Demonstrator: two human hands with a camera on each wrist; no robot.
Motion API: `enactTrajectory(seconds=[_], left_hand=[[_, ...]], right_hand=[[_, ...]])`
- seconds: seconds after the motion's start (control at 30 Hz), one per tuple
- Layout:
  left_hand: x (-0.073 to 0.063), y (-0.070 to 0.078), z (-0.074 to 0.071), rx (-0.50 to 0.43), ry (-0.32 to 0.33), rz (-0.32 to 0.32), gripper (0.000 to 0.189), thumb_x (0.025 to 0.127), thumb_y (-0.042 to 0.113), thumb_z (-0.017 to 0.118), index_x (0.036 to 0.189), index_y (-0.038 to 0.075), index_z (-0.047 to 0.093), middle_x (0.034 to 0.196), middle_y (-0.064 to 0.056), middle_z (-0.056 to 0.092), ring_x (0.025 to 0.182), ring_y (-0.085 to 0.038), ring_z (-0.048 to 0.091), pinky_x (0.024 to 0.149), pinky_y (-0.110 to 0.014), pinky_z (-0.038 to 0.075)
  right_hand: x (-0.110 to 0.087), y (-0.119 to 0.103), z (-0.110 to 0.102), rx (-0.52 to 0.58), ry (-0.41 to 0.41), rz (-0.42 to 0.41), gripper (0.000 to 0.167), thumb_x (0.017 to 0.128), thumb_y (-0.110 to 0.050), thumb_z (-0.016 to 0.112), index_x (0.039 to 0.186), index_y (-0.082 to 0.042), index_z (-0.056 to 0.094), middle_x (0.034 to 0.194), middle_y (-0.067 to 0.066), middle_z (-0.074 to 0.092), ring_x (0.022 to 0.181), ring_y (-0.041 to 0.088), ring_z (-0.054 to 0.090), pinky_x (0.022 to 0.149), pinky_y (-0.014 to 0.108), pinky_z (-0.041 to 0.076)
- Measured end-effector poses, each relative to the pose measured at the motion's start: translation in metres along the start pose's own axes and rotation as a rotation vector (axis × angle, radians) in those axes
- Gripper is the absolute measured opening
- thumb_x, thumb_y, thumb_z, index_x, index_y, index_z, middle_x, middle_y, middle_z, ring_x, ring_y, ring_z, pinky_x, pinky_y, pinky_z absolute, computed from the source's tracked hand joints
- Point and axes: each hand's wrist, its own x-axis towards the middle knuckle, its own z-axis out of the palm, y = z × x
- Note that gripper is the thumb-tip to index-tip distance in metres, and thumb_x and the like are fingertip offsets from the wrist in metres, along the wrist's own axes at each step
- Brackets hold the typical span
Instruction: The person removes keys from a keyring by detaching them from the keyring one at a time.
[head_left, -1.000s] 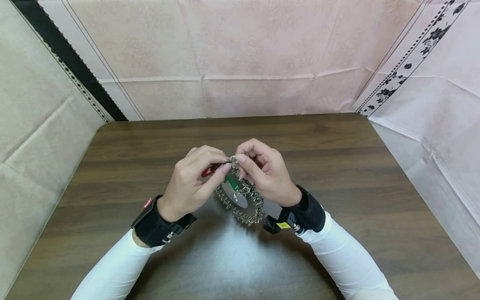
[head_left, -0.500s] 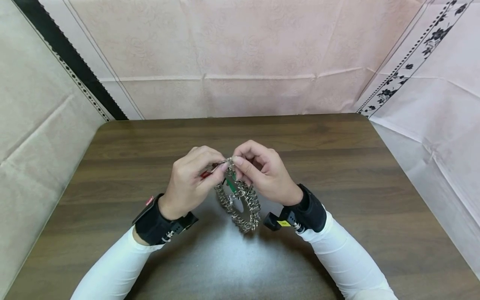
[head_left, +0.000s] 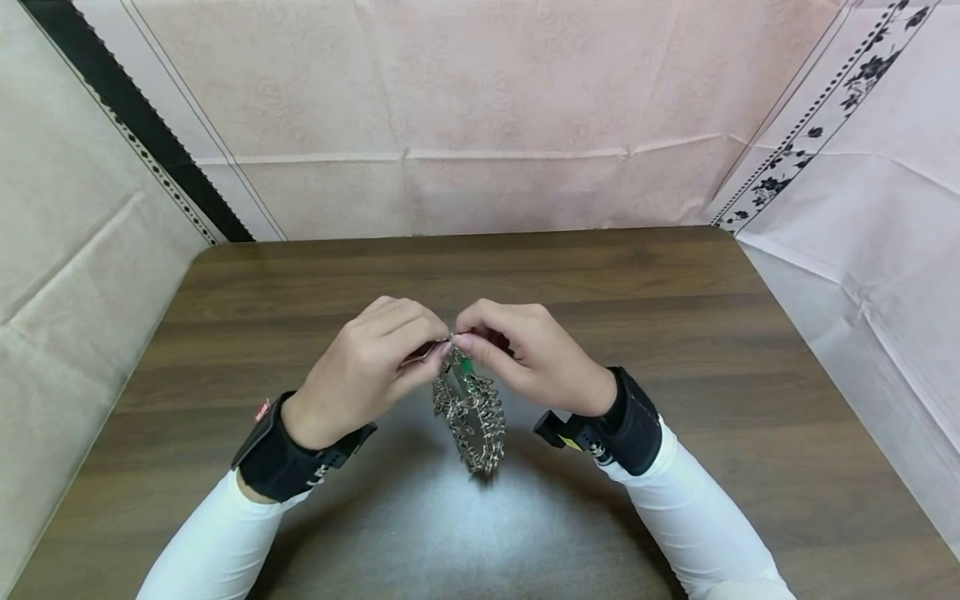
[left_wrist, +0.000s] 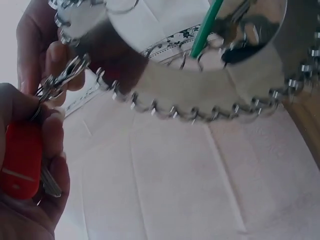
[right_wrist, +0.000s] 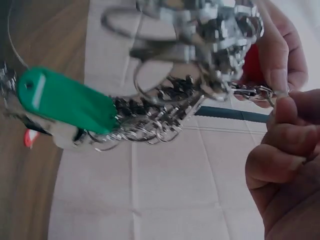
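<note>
Hoop (head_left: 491, 421) with the bench (head_left: 750, 417) under it is probably heavy-ish and swingy, so hold its edge. Red tag (left_wrist: 24, 160) in the left grip (head_left: 371, 362), just beside the hoop, seems light and hard, maybe slippery; the right grip (head_left: 525, 354) pinches a small clasp (left_wrist: 66, 77), can't tell if it's hooked on. Looks-wise, hoop's shiny, crowded with little rings (left_wrist: 195, 115); tag's bright red.

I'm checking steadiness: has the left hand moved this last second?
Yes: in the head view, the left hand has shifted slightly toward the table's left edge.
</note>
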Motion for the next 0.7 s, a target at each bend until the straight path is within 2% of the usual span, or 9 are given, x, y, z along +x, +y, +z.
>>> enactTrajectory(seconds=[0.13,0.27,0.43,0.7], left_hand=[[0.0008,0.0014,-0.0021,0.011,-0.036,0.007,0.005,0.096,0.006,0.064,0.095,0.005,0.069,0.089,-0.005,0.069,0.084,-0.017,0.064,0.082,-0.034,0.052],[0.0006,0.0004,-0.0016,0.013,-0.040,0.004,0.006,0.097,0.008,0.064,0.097,0.005,0.069,0.091,-0.005,0.070,0.085,-0.017,0.064,0.081,-0.033,0.052],[0.0001,-0.0012,0.0003,-0.001,-0.024,-0.017,0.024,0.105,0.023,0.056,0.098,0.005,0.069,0.093,-0.005,0.071,0.086,-0.017,0.064,0.079,-0.033,0.051],[0.0007,-0.0028,0.0073,-0.045,0.104,-0.011,0.029,0.106,0.029,0.054,0.095,0.006,0.069,0.088,-0.005,0.071,0.085,-0.017,0.067,0.077,-0.034,0.050]], right_hand=[[-0.0003,-0.0023,-0.0015,-0.066,-0.026,-0.013,0.006,0.097,0.003,0.061,0.101,-0.002,0.062,0.081,0.003,0.060,0.068,0.005,0.049,0.061,0.021,0.044],[0.0002,-0.0023,-0.0015,-0.102,-0.019,-0.026,0.002,0.099,0.001,0.059,0.100,-0.001,0.060,0.080,0.005,0.060,0.067,0.006,0.049,0.061,0.020,0.045],[-0.0002,0.0000,0.0001,-0.080,0.020,-0.040,0.004,0.101,-0.001,0.057,0.097,-0.001,0.059,0.076,0.006,0.059,0.065,0.006,0.049,0.058,0.020,0.044],[-0.0019,0.0011,0.0055,0.021,0.116,-0.037,0.004,0.101,0.001,0.056,0.097,0.000,0.056,0.073,0.005,0.056,0.063,0.011,0.052,0.057,0.022,0.045]])
